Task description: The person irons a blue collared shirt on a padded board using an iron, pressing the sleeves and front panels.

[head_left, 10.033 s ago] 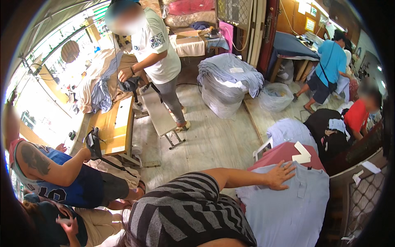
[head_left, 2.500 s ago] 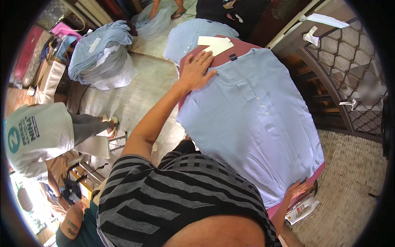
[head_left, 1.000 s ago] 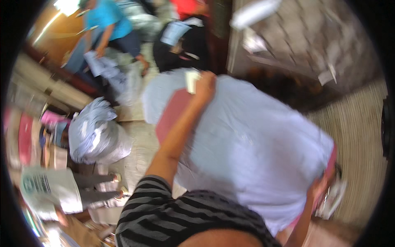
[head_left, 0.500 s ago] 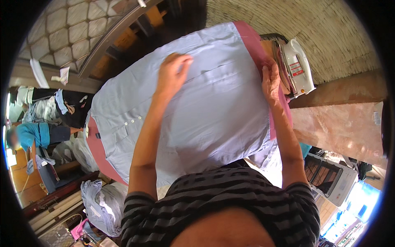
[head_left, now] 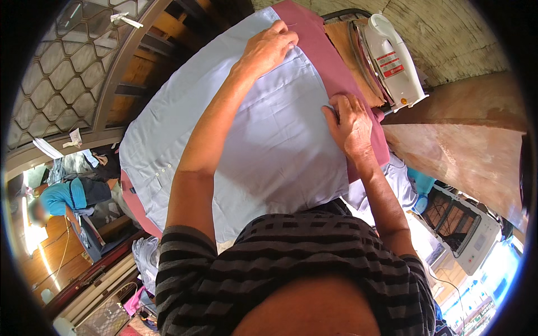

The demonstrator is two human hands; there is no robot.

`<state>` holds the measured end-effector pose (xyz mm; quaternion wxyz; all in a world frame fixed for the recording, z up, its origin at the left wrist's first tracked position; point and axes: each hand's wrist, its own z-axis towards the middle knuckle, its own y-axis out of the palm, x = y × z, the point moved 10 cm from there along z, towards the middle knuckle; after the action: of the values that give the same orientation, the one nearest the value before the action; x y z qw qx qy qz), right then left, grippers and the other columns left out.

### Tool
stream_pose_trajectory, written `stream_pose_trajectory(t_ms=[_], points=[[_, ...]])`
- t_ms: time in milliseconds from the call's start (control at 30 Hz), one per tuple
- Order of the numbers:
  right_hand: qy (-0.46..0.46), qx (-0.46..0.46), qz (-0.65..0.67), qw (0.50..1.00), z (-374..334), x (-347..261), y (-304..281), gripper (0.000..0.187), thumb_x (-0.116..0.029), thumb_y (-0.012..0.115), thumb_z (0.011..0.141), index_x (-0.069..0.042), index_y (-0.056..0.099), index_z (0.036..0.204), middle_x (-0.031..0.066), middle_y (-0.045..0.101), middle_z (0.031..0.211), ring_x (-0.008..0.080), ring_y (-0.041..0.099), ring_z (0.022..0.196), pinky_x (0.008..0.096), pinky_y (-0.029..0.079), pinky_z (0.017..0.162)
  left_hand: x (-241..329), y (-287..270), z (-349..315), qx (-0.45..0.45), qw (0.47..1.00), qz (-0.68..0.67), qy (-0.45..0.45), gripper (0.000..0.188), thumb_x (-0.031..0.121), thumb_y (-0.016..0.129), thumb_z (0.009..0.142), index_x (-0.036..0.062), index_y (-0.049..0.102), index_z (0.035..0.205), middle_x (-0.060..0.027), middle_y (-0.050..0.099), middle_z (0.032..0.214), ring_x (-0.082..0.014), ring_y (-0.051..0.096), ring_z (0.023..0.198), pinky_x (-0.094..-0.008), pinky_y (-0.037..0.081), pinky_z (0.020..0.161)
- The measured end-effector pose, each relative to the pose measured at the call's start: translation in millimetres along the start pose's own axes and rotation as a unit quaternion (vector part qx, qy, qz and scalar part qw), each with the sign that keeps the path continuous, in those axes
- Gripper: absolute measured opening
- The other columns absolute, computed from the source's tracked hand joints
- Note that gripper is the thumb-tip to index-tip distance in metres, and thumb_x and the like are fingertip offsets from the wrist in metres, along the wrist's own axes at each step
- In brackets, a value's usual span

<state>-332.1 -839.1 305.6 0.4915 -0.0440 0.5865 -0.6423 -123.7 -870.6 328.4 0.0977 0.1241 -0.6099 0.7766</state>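
Observation:
A light blue shirt (head_left: 252, 134) with small white buttons lies spread over an ironing board with a dusty red cover (head_left: 314, 39). Up at the shirt's far right corner, my left hand (head_left: 269, 49) is closed, its fingers bunched on the cloth edge. My right hand (head_left: 353, 124) rests lower along the shirt's right edge, fingers bent down and thumb toward the cloth; it appears to grip the hem, though the fingertips are partly hidden. Creases run across the cloth between my hands.
A white iron (head_left: 391, 63) stands on brown padding at the board's right end. A lattice metal grille (head_left: 61, 73) is at upper left. Another person in a blue top (head_left: 64, 196) is at far left. A white appliance (head_left: 465, 229) stands at lower right, beside a stone-like slab (head_left: 454, 151).
My left hand has moved right and away from me, from above the middle of the shirt to its far right corner. The shirt's right edge has shifted left, baring more red cover.

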Motion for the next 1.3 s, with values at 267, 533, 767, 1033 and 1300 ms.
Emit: stream_pose_trajectory(t_ms=[267, 533, 767, 1033, 1300], points=[[-0.033, 0.004, 0.047, 0.998, 3.4, 0.8, -1.1, 0.011, -0.013, 0.066, 0.086, -0.007, 0.057, 0.090, 0.0121, 0.062, 0.088, 0.0343, 0.062, 0.083, 0.0451, 0.051, 0.070, 2.5, -4.6, -18.6, 0.182, 0.983, -0.007, -0.017, 0.011, 0.009, 0.065, 0.089, 0.0154, 0.066, 0.097, -0.0037, 0.059, 0.105, -0.0242, 0.063, 0.081, -0.0394, 0.052, 0.073], [-0.013, -0.018, 0.082, 0.996, 4.7, 7.7, 3.2, 0.013, -0.010, 0.063, 0.087, -0.008, 0.054, 0.096, 0.0117, 0.066, 0.074, 0.0357, 0.066, 0.071, 0.0475, 0.050, 0.065, -4.0, -5.6, -31.2, 0.252, 0.966, -0.032, -0.047, 0.013, 0.012, 0.069, 0.085, 0.0167, 0.069, 0.097, -0.0098, 0.056, 0.108, -0.0289, 0.061, 0.093, -0.0435, 0.049, 0.081], [-0.044, -0.046, 0.044, 0.997, 13.3, 3.8, 0.6, 0.013, -0.007, 0.064, 0.086, -0.008, 0.060, 0.099, 0.0140, 0.068, 0.086, 0.0344, 0.067, 0.078, 0.0454, 0.053, 0.069, 44.5, -8.4, -112.3, 0.245, 0.962, 0.026, -0.119, 0.038, 0.025, 0.066, 0.088, 0.0135, 0.060, 0.124, -0.0171, 0.050, 0.131, -0.0360, 0.049, 0.119, -0.0535, 0.036, 0.100], [-0.137, 0.113, -0.016, 0.984, 46.8, 12.6, -97.9, 0.033, -0.018, 0.074, 0.084, -0.008, 0.065, 0.114, 0.0124, 0.065, 0.108, 0.0302, 0.062, 0.100, 0.0410, 0.050, 0.086, 56.0, 20.4, -145.8, 0.159, 0.968, 0.073, -0.177, 0.066, 0.047, 0.058, 0.089, 0.0051, 0.046, 0.140, -0.0153, 0.032, 0.154, -0.0378, 0.029, 0.141, -0.0590, 0.022, 0.111], [0.037, -0.031, 0.008, 0.999, 111.9, 133.4, -92.5, 0.040, -0.034, 0.063, 0.095, 0.000, 0.059, 0.116, 0.0150, 0.067, 0.086, 0.0276, 0.066, 0.073, 0.0374, 0.052, 0.067, 75.9, 9.9, -157.0, 0.184, 0.964, 0.075, -0.176, 0.073, 0.048, 0.066, 0.083, 0.0049, 0.046, 0.138, -0.0130, 0.032, 0.151, -0.0366, 0.031, 0.136, -0.0595, 0.027, 0.105]])
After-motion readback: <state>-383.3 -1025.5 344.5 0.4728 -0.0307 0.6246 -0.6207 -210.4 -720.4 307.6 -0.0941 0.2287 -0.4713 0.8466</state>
